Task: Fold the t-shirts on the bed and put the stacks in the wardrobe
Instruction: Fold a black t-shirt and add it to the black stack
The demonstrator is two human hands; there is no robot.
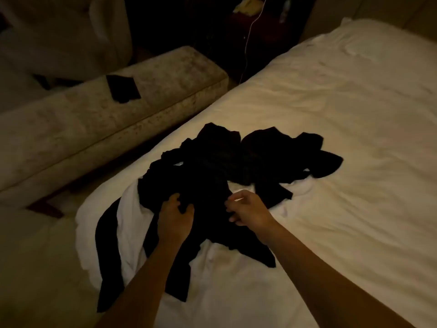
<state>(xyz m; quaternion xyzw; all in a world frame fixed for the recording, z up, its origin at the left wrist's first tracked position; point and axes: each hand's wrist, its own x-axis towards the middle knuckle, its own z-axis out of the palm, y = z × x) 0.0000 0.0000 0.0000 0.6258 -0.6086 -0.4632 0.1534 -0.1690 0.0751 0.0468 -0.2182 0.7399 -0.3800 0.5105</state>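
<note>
Black cotton t-shirts (220, 166): loose, crumpled heap on the near corner of the white-sheeted bed (354, 114), none folded yet. My left hand (175, 216) grips a bunch of the nearest shirt's cloth; my right hand (248, 210) pinches the same dark fabric just beside it. Step, as I judge: singling out one shirt. Next I should lift it clear and spread it flat on bare sheet.
</note>
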